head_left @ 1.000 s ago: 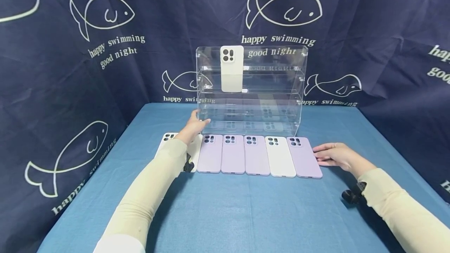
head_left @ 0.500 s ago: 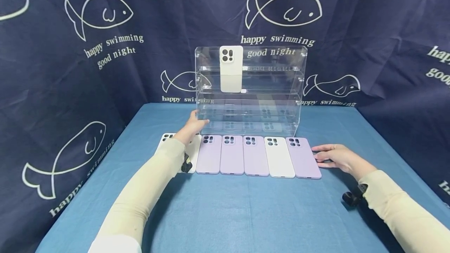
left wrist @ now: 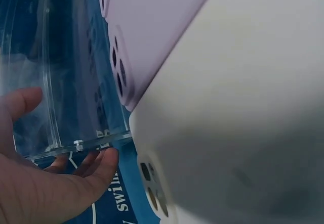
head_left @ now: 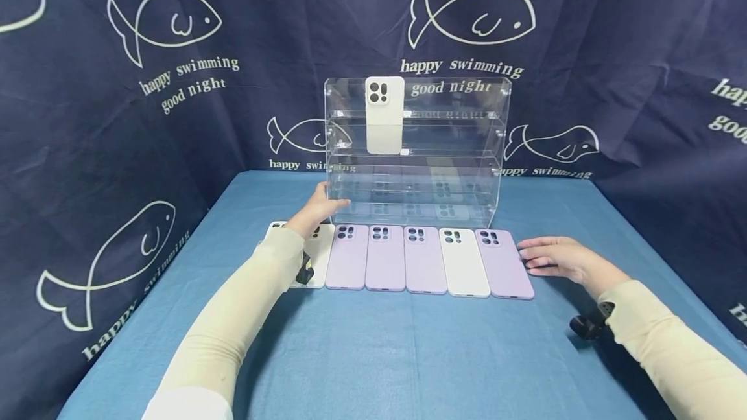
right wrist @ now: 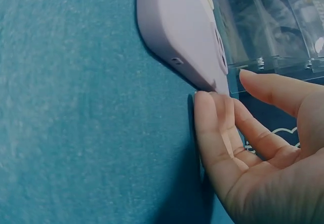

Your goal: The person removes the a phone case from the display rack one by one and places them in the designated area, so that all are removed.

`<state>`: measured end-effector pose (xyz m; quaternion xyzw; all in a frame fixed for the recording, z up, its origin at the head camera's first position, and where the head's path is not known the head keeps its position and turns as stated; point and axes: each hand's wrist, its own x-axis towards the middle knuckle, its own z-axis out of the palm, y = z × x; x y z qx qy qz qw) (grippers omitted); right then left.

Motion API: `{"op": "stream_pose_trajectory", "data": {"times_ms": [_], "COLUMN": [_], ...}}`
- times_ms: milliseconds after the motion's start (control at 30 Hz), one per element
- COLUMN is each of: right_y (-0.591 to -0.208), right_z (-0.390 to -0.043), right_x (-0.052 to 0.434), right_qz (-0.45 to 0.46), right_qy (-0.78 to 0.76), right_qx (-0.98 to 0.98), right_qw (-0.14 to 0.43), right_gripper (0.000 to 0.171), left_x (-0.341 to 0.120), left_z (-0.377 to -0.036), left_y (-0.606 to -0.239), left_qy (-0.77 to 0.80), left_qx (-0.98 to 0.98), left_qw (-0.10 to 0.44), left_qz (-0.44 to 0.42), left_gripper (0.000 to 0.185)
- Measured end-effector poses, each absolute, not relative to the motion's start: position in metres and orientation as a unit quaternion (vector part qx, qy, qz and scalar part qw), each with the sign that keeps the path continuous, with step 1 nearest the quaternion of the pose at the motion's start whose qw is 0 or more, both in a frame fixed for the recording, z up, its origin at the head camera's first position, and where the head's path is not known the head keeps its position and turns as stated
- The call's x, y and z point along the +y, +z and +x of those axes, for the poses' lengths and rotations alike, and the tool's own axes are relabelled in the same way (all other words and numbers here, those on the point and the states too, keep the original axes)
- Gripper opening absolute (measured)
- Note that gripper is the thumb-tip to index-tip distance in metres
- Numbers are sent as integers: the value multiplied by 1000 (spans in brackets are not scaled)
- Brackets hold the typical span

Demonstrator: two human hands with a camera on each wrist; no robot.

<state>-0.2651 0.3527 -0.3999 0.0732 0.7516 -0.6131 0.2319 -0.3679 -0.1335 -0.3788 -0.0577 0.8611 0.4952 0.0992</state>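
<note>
left hand (head_left: 318, 209) reaches forward to the lower left corner of the clear shelf rack (head_left: 467, 148), thumb on the front edge, fingers round the side panel, so it holds that corner in a loose grip; the left wrist view shows the thumb in front of the clear panel and the fingers behind it. its forearm lies over the white case (head_left: 318, 258) at the left end of the row.

right hand (head_left: 554, 256) lies flat on the blue counter (head_left: 408, 355), fingers straight and together, tips touching the right edge of the end purple case (head_left: 504, 263). grip open, holding nothing. the right wrist view shows the fingertips against the case's side, thumb raised apart.

seven cases lie face down in a row on the counter just in front of the rack, edges touching: white, three purple cases (head_left: 385, 258), a second white case (head_left: 463, 261), then the end purple one. camera cutouts point toward the rack.

a cream case (head_left: 384, 115) stands upright on the rack's upper tier, left of centre. rack sits at the back middle of the counter. dark blue fish-print cloth (head_left: 117, 115) hangs behind and at both sides. both arms wear cream sleeves with a black wrist camera each.
</note>
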Motion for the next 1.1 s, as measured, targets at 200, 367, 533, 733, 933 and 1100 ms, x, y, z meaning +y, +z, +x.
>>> {"op": "stream_pose_trajectory", "data": {"times_ms": [200,367,533,733,933,1100], "right_y": [-391,-384,-376,-353,-325,-308], "right_z": [-268,-269,-273,-281,-289,-291], "right_x": [354,354,351,340,328,320], "right_qz": [80,60,47,27,-11,-30], "right_qy": [-614,-609,-598,-611,-635,-659], "right_qx": [758,764,777,773,757,736], "right_qw": [208,203,191,169,153,153], "right_gripper": [32,30,36,15,21,30], "left_x": [-132,-131,-129,-127,-127,-127], "left_z": [-370,-370,-367,-365,-365,-364], "left_y": [-376,-375,-374,-374,-375,-376], "left_qy": [495,504,510,517,518,514], "left_qx": [863,857,853,847,846,849], "left_qw": [78,79,83,78,72,76], "left_qz": [-63,-73,-77,-95,-99,-95], "left_gripper": [86,86,86,85,84,86]}}
